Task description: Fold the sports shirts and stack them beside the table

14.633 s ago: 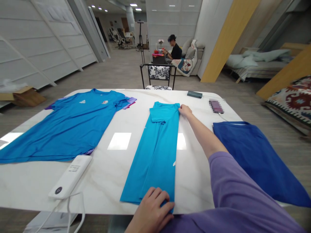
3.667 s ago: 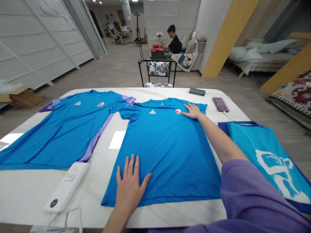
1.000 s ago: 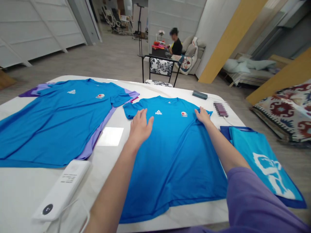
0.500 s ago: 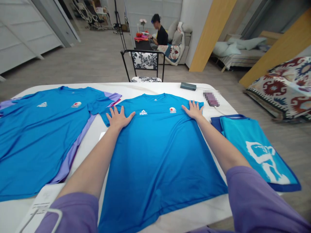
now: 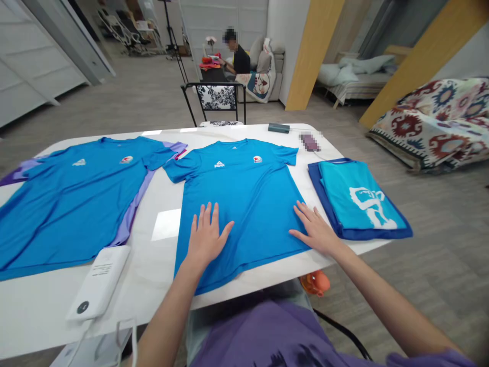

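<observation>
Centre blue shirt [image 5: 244, 193]: patches screened by left fingers [image 5: 207, 216] and right fingers [image 5: 304, 213]; contact pressure indeterminable.
Left blue shirt [image 5: 87, 204]: one side cut by left edge.
Purple garment [image 5: 124, 227]: mostly hidden beneath it.
White device [image 5: 100, 283]: lettering too small to read.
White cable [image 5: 134, 344]: cut by bottom edge.
Dark blue garment [image 5: 318, 183]: largely covered by turquoise garment [image 5: 342, 193].
Dark red item [image 5: 309, 142]: pixelated.
Seated person [image 5: 241, 60]: head pixelated.
Orange object [image 5: 316, 283]: partly behind worktop [image 5: 153, 275].
</observation>
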The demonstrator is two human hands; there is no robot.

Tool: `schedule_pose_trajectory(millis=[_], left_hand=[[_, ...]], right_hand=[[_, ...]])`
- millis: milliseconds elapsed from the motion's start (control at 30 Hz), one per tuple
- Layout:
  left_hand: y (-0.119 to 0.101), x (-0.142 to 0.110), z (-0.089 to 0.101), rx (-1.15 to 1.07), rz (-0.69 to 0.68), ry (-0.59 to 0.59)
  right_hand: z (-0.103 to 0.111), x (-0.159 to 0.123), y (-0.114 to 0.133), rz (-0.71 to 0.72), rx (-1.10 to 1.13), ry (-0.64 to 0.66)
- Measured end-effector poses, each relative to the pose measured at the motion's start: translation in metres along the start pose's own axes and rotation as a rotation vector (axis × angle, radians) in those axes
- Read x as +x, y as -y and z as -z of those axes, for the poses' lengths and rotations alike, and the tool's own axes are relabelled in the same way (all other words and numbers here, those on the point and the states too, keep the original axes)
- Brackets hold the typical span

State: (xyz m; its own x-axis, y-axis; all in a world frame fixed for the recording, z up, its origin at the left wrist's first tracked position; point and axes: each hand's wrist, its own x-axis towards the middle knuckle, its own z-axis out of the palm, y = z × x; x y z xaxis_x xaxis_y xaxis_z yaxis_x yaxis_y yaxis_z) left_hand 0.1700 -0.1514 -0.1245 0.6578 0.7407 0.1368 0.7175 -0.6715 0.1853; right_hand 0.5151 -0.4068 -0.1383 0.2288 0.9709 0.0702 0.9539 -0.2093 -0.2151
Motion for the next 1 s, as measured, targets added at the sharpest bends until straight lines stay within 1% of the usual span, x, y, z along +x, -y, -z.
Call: schedule_pose_trajectory(millis=[33, 100, 167, 267, 333, 400, 500, 600, 700, 833, 933, 1000], left_hand=[[0.003, -0.015, -0.002, 0.003, 0.025, 0.010], [0.010, -0.038, -0.004, -0.001, 0.057, 0.029], [0.017, -0.056, -0.002, -0.025, 0.047, 0.019], [0.026, -0.086, 0.009, -0.109, -0.020, -0.063], [0.036, -0.110, 0.018, -0.130, -0.044, -0.101], [0.049, -0.134, 0.024, -0.121, -0.053, -0.103], [0.075, -0.160, 0.025, -0.169, -0.101, -0.101], [0.097, -0.174, 0.021, -0.223, -0.110, -0.141], [0.108, -0.182, 0.022, -0.228, -0.086, -0.146], [0.114, -0.192, 0.031, -0.294, -0.063, -0.107], [0.113, -0.199, 0.037, -0.357, 0.011, -0.120], [0.109, -0.201, 0.041, -0.361, 0.058, -0.141]], right_hand=[[-0.005, -0.013, -0.001, -0.011, -0.009, -0.017], [-0.010, -0.031, -0.002, -0.047, -0.035, -0.050], [-0.010, -0.044, -0.003, -0.054, -0.046, -0.079], [-0.002, -0.065, -0.007, -0.031, 0.006, -0.131], [0.005, -0.080, -0.014, -0.042, 0.063, -0.184], [0.011, -0.093, -0.022, -0.051, 0.133, -0.220], [0.015, -0.105, -0.032, -0.046, 0.258, -0.209], [0.017, -0.108, -0.035, -0.102, 0.329, -0.196], [0.019, -0.109, -0.035, -0.135, 0.335, -0.188], [0.022, -0.111, -0.036, -0.120, 0.318, -0.167], [0.023, -0.111, -0.037, -0.124, 0.282, -0.189], [0.022, -0.111, -0.037, -0.132, 0.273, -0.201]])
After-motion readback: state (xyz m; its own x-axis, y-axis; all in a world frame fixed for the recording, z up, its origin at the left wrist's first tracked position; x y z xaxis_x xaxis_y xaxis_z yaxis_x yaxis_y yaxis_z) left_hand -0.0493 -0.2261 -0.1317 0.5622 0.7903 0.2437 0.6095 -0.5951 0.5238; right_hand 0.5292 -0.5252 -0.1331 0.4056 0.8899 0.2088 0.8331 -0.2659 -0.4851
